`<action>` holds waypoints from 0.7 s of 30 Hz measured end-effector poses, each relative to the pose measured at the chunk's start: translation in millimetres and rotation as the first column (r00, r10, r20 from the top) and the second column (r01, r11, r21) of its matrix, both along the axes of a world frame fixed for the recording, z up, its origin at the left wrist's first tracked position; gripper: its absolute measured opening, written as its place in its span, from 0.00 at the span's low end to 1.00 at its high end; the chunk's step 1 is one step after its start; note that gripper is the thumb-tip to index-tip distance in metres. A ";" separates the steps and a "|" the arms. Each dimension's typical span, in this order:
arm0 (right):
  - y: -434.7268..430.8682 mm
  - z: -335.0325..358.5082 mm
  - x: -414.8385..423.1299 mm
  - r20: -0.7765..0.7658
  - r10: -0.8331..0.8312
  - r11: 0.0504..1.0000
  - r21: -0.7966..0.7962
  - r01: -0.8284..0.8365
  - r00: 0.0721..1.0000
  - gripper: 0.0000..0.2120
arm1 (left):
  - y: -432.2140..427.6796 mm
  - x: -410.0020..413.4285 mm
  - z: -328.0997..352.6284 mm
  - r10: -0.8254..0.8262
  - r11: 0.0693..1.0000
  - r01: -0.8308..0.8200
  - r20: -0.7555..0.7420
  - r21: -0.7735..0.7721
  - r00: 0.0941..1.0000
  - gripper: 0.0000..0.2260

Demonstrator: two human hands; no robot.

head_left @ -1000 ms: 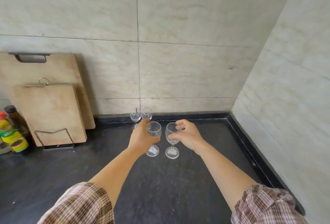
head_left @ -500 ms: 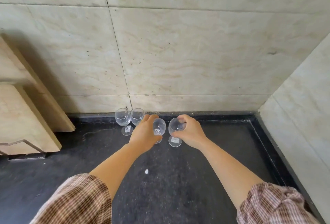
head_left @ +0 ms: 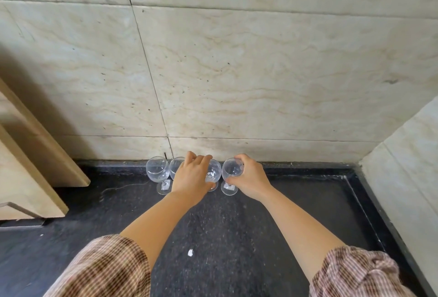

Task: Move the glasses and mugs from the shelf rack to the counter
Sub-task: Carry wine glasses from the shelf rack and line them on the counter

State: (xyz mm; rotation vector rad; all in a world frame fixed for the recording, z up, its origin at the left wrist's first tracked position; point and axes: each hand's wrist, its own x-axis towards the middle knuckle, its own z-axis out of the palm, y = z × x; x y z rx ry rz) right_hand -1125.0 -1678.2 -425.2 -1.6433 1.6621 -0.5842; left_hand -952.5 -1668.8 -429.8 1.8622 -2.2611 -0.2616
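Observation:
Several clear wine glasses stand in a row on the black counter [head_left: 237, 237] against the back wall. My left hand [head_left: 192, 178] is wrapped around the bowl of the third glass [head_left: 213, 171]. My right hand [head_left: 248, 178] grips the bowl of the rightmost glass [head_left: 231, 168], whose foot rests on the counter. The leftmost glass [head_left: 157, 170] stands free. A second glass [head_left: 175, 166] is half hidden behind my left hand. No shelf rack or mugs are in view.
Wooden cutting boards [head_left: 30, 166] lean against the wall at the left in a metal stand. A tiled side wall [head_left: 403, 178] closes the counter on the right. A small white speck [head_left: 190, 252] lies on the counter between my arms.
Both hands have carried their glasses farther back toward the wall, in line with the two standing glasses. The camera has moved closer and tilted down.

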 end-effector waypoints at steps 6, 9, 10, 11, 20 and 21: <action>-8.5 -2.6 1.6 -0.019 0.014 1.000 0.001 -0.014 1.000 0.28 | -5.0 -1.4 -3.7 0.007 1.000 -0.008 0.027 0.013 1.000 0.31; -10.3 -2.8 1.6 -0.029 0.034 0.999 -0.001 -0.034 0.999 0.29 | -6.1 -0.4 -4.1 0.024 1.000 -0.024 0.023 0.017 0.999 0.32; -11.1 -2.7 1.4 -0.032 0.036 0.999 0.000 -0.036 0.999 0.29 | -6.6 -0.3 -3.8 0.027 0.999 -0.027 0.025 0.016 0.999 0.32; -11.8 -2.7 1.0 -0.035 0.038 0.999 0.003 -0.038 0.999 0.30 | -7.0 -0.5 -3.5 0.028 0.999 -0.029 0.028 0.017 0.999 0.32; -15.6 -4.9 5.0 -0.114 0.106 0.993 0.055 -0.100 0.988 0.35 | -9.9 -2.2 -4.8 0.046 0.999 -0.048 0.116 0.018 0.992 0.30; -15.3 -5.9 5.3 -0.127 0.105 0.993 0.058 -0.098 0.986 0.36 | -9.4 -3.1 -4.8 0.045 0.999 -0.048 0.131 0.020 0.990 0.30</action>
